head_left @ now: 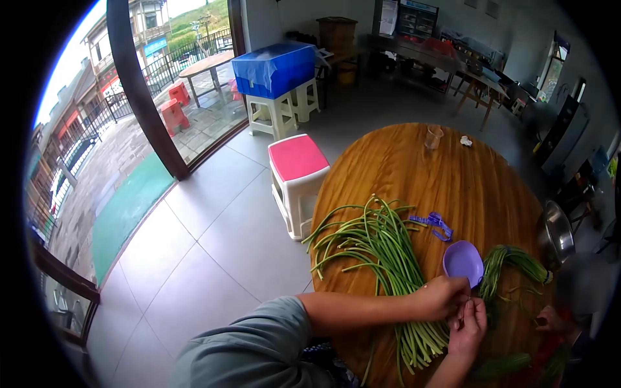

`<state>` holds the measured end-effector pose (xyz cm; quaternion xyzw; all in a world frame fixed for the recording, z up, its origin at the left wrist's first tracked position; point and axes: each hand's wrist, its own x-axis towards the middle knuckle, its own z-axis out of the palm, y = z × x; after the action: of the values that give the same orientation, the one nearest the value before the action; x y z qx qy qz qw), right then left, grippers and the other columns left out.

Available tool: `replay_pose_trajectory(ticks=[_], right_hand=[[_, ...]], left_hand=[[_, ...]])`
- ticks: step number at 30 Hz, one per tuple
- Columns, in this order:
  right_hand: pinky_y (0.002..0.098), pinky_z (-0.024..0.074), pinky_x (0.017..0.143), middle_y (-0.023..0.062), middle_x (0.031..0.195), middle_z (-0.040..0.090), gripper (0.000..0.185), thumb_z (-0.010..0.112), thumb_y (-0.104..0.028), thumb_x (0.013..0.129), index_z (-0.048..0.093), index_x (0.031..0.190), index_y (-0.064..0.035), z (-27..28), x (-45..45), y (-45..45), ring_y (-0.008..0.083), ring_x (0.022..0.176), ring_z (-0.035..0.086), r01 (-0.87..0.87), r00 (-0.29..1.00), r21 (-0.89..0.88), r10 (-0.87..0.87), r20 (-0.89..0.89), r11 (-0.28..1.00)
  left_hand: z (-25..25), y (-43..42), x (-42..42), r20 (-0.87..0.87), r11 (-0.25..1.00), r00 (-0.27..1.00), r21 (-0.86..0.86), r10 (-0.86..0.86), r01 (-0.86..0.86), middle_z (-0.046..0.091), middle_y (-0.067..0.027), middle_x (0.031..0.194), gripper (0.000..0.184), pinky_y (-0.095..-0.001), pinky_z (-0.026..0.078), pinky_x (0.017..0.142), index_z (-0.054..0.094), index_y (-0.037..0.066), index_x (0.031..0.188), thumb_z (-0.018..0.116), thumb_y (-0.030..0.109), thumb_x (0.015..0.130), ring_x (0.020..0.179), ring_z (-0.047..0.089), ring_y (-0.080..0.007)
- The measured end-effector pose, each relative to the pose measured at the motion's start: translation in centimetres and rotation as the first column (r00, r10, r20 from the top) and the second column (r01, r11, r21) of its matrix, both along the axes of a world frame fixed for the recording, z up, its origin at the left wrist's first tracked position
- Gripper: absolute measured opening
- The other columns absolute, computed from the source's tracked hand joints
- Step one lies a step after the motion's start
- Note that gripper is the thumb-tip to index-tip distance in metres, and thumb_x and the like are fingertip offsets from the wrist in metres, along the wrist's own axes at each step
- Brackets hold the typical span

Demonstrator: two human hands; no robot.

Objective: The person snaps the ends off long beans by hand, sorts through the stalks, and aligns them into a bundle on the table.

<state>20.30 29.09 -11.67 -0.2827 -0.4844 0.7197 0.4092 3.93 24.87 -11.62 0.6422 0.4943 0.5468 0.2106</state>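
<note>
Long green beans point(388, 252) lie in a large loose pile on the round wooden table point(381, 155). My left hand point(446, 297) crosses above the pile with its fingers pinched together. Close against it, my right hand point(469, 326) is also closed, fingertips meeting those of the left. Whatever lies between the fingertips is too small to make out. Just beyond both hands sits a purple bowl point(463, 262). A crumpled purple strap point(436, 225) rests behind the bowl, and a tied bundle of green beans point(517, 262) lies to its right.
A clear cup point(433, 137) and a crumpled white tissue point(466, 140) stand at the table's far side. A metal basin point(557, 233) is at the right edge. Another person's hand point(550, 319) shows at lower right. A red-topped stool point(299, 158) stands left of the table.
</note>
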Motion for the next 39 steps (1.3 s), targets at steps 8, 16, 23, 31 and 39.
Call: replay_pose_trajectory(ticks=[8,16,23,31,39], right_hand=[[0.0207,0.0365,0.054,-0.0012,0.079,0.047,0.016,0.053,-0.021,0.105,0.054,0.112,-0.0071,0.2,-0.1,-0.4,0.0076,0.060,0.041,-0.183,0.950,-0.174,0.129,-0.285,0.968],[0.0292,0.0377,0.063,0.0014,0.081,0.047,0.010,0.059,-0.019,0.102,0.054,0.099,-0.0105,1.8,-0.9,-1.5,0.0150,0.067,0.045,-0.216,0.883,-0.073,0.163,-0.440,0.974],[0.0302,0.0407,0.066,0.0048,0.087,0.049,0.012,0.051,-0.014,0.105,0.054,0.114,-0.0068,3.0,0.9,-0.5,0.0168,0.071,0.047,0.021,0.975,-0.051,-0.031,-0.220,0.998],[0.0270,0.0376,0.059,0.0054,0.094,0.054,0.009,0.053,-0.014,0.105,0.053,0.109,-0.0063,2.1,0.6,-0.1,0.0138,0.068,0.049,0.009,0.999,-0.237,-0.018,-0.038,0.972],[0.0229,0.0379,0.057,0.0035,0.083,0.056,0.012,0.059,-0.015,0.103,0.053,0.107,-0.0058,0.8,0.7,0.2,0.0102,0.068,0.050,-0.063,0.991,0.003,0.062,0.122,0.998]], left_hand=[[0.6,0.4,-0.3,0.283,0.984,0.942,0.032,-0.179,0.177,0.066,-0.0147,0.083,0.008,-0.0397,0.053,0.069,0.060,0.003,0.099,0.064,0.006,0.093,0.078,0.067,-0.0324],[1.2,0.2,-0.7,0.226,0.999,0.974,0.047,-0.037,0.027,0.063,-0.0102,0.089,0.005,-0.0319,0.051,0.076,0.059,0.002,0.102,0.060,0.003,0.097,0.084,0.062,-0.0171],[2.6,0.4,-4.1,0.402,0.973,0.895,-0.032,-0.195,0.227,0.059,-0.0038,0.092,0.010,-0.0291,0.048,0.081,0.055,0.001,0.110,0.052,0.010,0.105,0.087,0.057,-0.0134],[0.3,0.2,-2.6,-0.013,0.927,0.933,-0.121,-0.360,0.356,0.067,-0.0217,0.097,0.030,-0.0446,0.054,0.072,0.043,-0.001,0.120,0.059,0.000,0.094,0.089,0.069,-0.0397],[1.3,-0.3,-3.2,-0.093,0.935,0.932,-0.092,-0.351,0.343,0.067,-0.0210,0.088,0.025,-0.0466,0.053,0.066,0.049,0.001,0.114,0.063,0.008,0.093,0.078,0.067,-0.0416]])
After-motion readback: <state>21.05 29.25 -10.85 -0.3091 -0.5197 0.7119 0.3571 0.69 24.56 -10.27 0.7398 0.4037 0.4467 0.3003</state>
